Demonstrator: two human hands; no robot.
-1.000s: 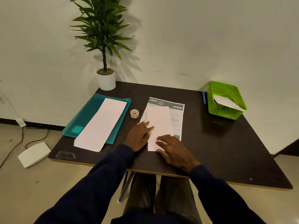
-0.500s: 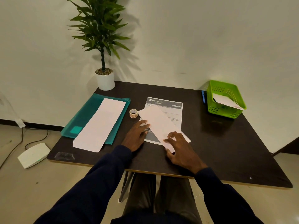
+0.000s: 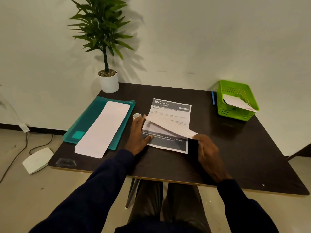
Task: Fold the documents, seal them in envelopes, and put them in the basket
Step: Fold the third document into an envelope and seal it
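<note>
Your right hand [image 3: 207,153] pinches one end of the long white paper envelope [image 3: 170,126], lifting it slantwise over the printed white document [image 3: 170,115], likely to clear that sheet for folding. Your left hand [image 3: 138,137] lies flat with fingers spread, steadying the document's left edge. The small tape roll [image 3: 136,116] sits just left of the document; nothing blocks the green plastic basket [image 3: 235,100] to its far right.

The printed document [image 3: 170,113] lies mid-table [image 3: 235,157]. Left of it sit the tape roll [image 3: 136,116] and, farther left, the folder [image 3: 94,121] bearing an envelope [image 3: 102,130]. The potted plant [image 3: 107,79] stands behind-left of the document, the basket [image 3: 235,113] right of it
</note>
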